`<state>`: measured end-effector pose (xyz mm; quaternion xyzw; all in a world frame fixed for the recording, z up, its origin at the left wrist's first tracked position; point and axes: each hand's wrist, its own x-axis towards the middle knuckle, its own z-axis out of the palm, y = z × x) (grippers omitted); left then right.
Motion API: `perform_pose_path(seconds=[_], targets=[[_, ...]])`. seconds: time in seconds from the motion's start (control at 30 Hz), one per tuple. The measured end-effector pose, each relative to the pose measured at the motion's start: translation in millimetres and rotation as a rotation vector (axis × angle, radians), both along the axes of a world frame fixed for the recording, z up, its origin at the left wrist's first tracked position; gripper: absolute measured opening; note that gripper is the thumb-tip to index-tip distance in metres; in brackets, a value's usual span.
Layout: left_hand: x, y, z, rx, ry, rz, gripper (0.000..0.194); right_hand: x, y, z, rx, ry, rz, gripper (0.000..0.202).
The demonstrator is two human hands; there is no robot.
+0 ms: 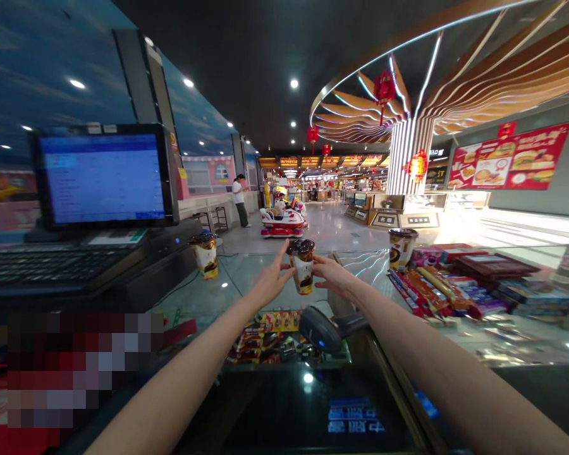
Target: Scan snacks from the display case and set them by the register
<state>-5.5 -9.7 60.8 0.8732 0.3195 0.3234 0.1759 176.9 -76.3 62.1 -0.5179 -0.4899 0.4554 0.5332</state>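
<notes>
A paper cup (pixel 303 266) with a dark lid and a white, brown and yellow print stands upright over the glass counter, between my hands. Behind its upper left edge shows another dark lid, mostly hidden. My left hand (pixel 271 278) is at the cup's left side, fingers apart, the index finger stretched up beside the rear lid. On the right side, my right hand (pixel 336 275) has its fingers spread, with the tips at the cup wall. Whether the fingertips press on the cup is hard to tell. Below them lies a black barcode scanner (pixel 320 328).
Similar cups stand at left (pixel 205 256) and right (pixel 402 248). A monitor (pixel 104 177) and keyboard (pixel 57 265) take up the left. Wrapped snack bars (pixel 436 291) and boxes (pixel 493 265) cover the right counter. Farther off are a person (pixel 239 199) and a ride-on car (pixel 282 221).
</notes>
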Motion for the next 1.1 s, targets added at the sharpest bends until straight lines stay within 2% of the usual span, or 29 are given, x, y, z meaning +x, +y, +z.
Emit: perform_pose_path(seconds=[0.17, 0.23, 0.3, 0.47, 0.7, 0.9, 1.1], targets=[[3, -2, 20.6, 0.342, 0.142, 0.189, 0.043, -1, 0, 2.0, 0.000, -0.049, 0.014, 0.042], [4, 0, 23.0, 0.476, 0.148, 0.211, 0.038, 0, 0, 1.3, -0.005, -0.056, 0.011, 0.044], [5, 1, 22.4, 0.535, 0.147, 0.237, 0.037, 2, -1, -0.5, -0.026, -0.050, 0.010, 0.047], [0, 3, 19.1, 0.517, 0.070, 0.343, 0.034, 6, -2, -7.7, -0.117, -0.015, 0.019, 0.057], [-20, 19, 10.8, 0.415, -0.112, 0.314, 0.029, 11, 4, -17.5, -0.181, 0.039, 0.022, 0.061], [-40, 23, -0.6, 0.228, -0.067, 0.382, 0.029, 2, 14, -23.5, -0.248, 0.129, 0.073, 0.065], [-48, 24, -4.2, 0.189, -0.052, 0.411, 0.027, -12, 19, -20.0, -0.225, 0.178, 0.099, 0.062]])
